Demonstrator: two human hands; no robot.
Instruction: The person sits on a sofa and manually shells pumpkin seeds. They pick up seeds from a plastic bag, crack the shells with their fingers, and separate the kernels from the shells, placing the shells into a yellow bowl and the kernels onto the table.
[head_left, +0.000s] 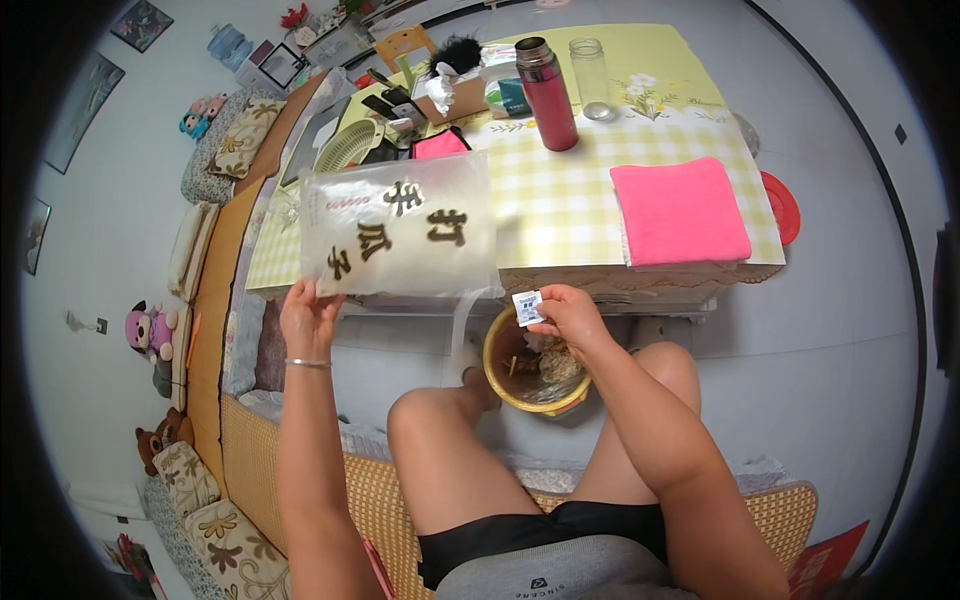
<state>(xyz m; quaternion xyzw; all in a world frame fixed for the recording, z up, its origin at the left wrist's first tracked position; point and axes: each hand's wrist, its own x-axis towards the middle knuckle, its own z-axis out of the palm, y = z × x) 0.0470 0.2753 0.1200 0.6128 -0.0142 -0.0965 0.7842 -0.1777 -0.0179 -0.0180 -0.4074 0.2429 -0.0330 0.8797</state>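
My left hand (310, 315) grips the lower left corner of a translucent plastic bag (420, 262), held up over the front edge of the table. The bag is flat, looks empty and bears large dark writing. Between the thumb and fingers of my right hand (571, 316) is a small white sachet (528, 308) with blue print, like a desiccant packet. Right below it, between my legs, stands a yellow-rimmed waste bin (491, 367) with a heap of pale scraps (561, 365) inside. My right forearm passes over my thigh.
A checked tablecloth (555, 225) covers the table, with a folded pink cloth (679, 214), an uncapped red thermos flask (550, 105) and a glass jar (591, 82). Behind the bag are a plastic basket (349, 144) and a cardboard box (461, 99). A red stool (781, 208) stands at the right.
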